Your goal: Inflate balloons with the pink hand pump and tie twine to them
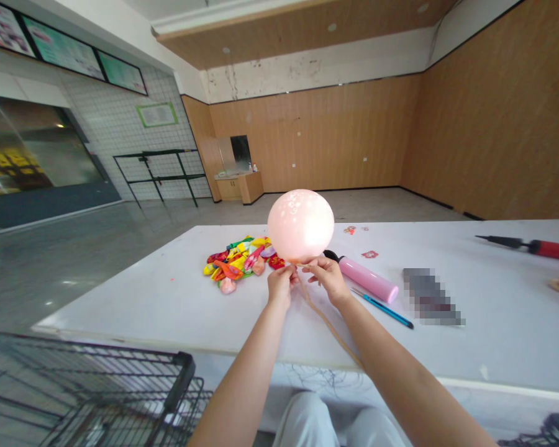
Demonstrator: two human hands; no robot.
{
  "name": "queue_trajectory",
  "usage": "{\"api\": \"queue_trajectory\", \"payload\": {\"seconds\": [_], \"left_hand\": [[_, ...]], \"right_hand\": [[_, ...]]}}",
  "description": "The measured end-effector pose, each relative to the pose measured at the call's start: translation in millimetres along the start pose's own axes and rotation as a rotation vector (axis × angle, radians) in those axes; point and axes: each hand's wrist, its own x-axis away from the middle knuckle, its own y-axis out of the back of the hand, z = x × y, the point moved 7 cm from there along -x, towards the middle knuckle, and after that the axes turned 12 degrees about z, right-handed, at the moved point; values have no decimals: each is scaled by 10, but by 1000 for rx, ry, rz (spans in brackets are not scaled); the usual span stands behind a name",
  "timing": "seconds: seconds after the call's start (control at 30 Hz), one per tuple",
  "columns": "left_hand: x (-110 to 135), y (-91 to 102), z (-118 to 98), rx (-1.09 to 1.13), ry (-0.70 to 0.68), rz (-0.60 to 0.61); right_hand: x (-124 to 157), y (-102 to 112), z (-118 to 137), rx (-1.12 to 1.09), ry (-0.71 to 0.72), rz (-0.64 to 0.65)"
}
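An inflated pale pink balloon stands upright just above my two hands, its neck at my fingertips. My left hand is closed in a pinch at the base of the balloon. From the right, my right hand pinches a tan string close under the balloon, with its other fingers loosely curled. The string trails down over the table's front edge beside my right forearm. My fingers hide the exact spot where string and balloon neck meet.
A heap of colourful deflated balloons lies left of my hands on the white table. To the right are a pink pump, a blue utility knife, a blurred-out object and a red pump. A black wire cart stands front left.
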Motion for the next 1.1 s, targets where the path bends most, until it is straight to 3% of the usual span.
{"api": "queue_trajectory", "payload": {"seconds": [0.13, 0.23, 0.37, 0.57, 0.77, 1.1], "left_hand": [[22, -22, 37, -21, 12, 18], [30, -26, 47, -13, 19, 19], [59, -79, 25, -15, 12, 74], [129, -175, -16, -41, 2, 144], [141, -203, -88, -113, -75, 170], [111, -89, -104, -352, -189, 60]], "right_hand": [[18, -29, -34, -219, -22, 42], [13, 5, -95, -236, -66, 8], [-14, 66, -162, 32, -78, -46], [-79, 97, -270, 381, -22, -14], [-109, 139, -323, 544, -25, 2], [-44, 25, -132, 595, 78, 26]]}}
